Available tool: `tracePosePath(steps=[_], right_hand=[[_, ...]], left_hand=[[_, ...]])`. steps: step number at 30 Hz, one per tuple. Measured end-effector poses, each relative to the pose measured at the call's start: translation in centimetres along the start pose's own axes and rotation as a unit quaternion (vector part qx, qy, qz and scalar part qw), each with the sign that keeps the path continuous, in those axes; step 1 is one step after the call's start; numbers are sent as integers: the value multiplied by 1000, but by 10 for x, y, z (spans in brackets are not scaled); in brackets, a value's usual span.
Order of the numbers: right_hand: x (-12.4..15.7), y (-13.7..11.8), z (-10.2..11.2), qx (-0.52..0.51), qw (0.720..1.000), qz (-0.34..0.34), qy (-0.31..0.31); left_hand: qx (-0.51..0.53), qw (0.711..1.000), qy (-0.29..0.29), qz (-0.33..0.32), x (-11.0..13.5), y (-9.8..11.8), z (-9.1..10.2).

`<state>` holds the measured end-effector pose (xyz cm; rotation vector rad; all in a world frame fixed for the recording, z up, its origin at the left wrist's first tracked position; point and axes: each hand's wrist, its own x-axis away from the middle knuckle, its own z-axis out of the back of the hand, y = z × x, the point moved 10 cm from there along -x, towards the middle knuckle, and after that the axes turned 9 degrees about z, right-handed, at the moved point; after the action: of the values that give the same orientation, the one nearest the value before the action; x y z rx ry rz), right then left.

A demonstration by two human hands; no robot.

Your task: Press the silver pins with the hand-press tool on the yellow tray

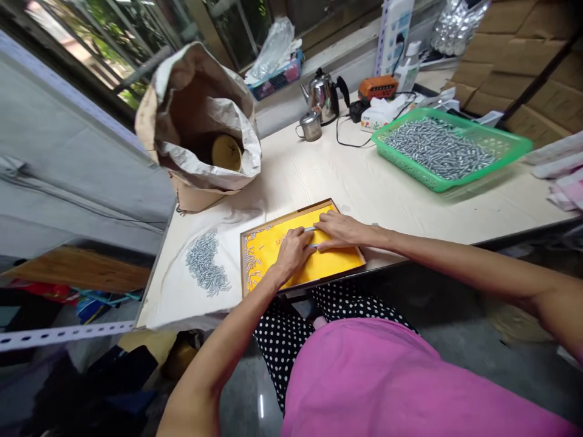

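A shallow tray (pixel 348 267) with a yellow bottom and brown rim lies at the table's front edge. Over its middle, my left hand (pixel 294 252) has its fingers closed, and my right hand (pixel 339 230) faces it from the right, fingers also closed. Between the two hands run thin grey metal pieces (pixel 311 229), gripped from both ends; their exact shape is partly hidden by the fingers. Loose small metal pins (pixel 252 261) lie scattered along the tray's left side. Left of the tray, a pile of similar pins (pixel 207 264) rests on a white cloth.
A green basket (pixel 455 182) full of small metal pieces stands at the right. At the back left is a large open paper sack (pixel 200 176). A metal cup (pixel 311 127), a kettle (pixel 323 97) and an orange battery-like block (pixel 378 88) stand along the wall.
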<state>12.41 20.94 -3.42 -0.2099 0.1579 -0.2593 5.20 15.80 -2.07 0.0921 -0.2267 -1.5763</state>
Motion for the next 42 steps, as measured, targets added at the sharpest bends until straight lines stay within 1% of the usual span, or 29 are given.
tracePosePath(steps=[3, 6, 8, 9, 10, 11, 12, 13, 14, 15, 16, 17, 18, 19, 20, 21, 23, 25, 28, 32, 36, 37, 39, 42], right_hand=[[-4, 11, -2, 14, 1000, -13, -2], [-18, 15, 1, 57, 998, -33, 9], [-29, 10, 1, 75, 997, -24, 21], [-34, 6, 0, 81, 996, -13, 28], [-38, 1, -2, 86, 996, 0, 35], [-40, -3, -4, 90, 995, 13, 43], [-41, -5, -6, 92, 994, 24, 50], [-42, -7, -8, 92, 994, 31, 54], [-42, -8, -10, 90, 994, 35, 55], [-41, -8, -12, 87, 994, 37, 53], [-41, -7, -14, 82, 995, 37, 50], [-40, -7, -15, 78, 995, 36, 47], [-40, -6, -15, 73, 996, 35, 45], [-40, -6, -15, 69, 996, 33, 44], [-40, -6, -15, 66, 996, 30, 44], [-40, -5, -14, 64, 997, 27, 45], [-40, -5, -15, 64, 997, 23, 44], [-41, -4, -17, 68, 997, 21, 42], [-41, -3, -20, 78, 996, 28, 35], [-41, -4, -21, 97, 995, 28, 21], [-42, -6, -17, 123, 992, 14, 12], [-43, -7, -16, 124, 992, 14, 11], [-43, -9, -14, 123, 992, 17, 10], [-43, -8, -15, 123, 992, 18, 6]], left_hand=[[-3, 998, 47, -41, 19, 9, 0], [-5, 997, 56, -59, 34, 16, -8], [2, 997, 55, -62, 43, 14, -10], [7, 996, 59, -63, 48, 10, -8], [14, 996, 69, -57, 54, 1, -3], [21, 995, 88, -35, 61, -14, 6], [25, 993, 111, 3, 69, -37, 17], [24, 988, 138, 61, 79, -67, 29], [14, 978, 160, 135, 92, -102, 42], [-12, 965, 163, 204, 105, -138, 51], [-48, 952, 153, 261, 118, -171, 58], [-85, 941, 132, 298, 129, -200, 62], [-112, 935, 108, 319, 138, -224, 63], [-128, 932, 86, 328, 144, -243, 64], [-138, 934, 68, 324, 147, -257, 63], [-142, 938, 54, 312, 148, -265, 61], [-140, 951, 34, 272, 145, -270, 57], [-135, 964, 14, 227, 138, -267, 53], [-142, 974, -13, 176, 126, -261, 50], [-147, 979, -29, 135, 111, -261, 49], [-182, 973, -63, 125, 103, -262, 48], [-191, 972, -60, 126, 104, -261, 50], [-200, 971, -31, 129, 105, -260, 57], [-179, 973, 9, 146, 111, -258, 63]])
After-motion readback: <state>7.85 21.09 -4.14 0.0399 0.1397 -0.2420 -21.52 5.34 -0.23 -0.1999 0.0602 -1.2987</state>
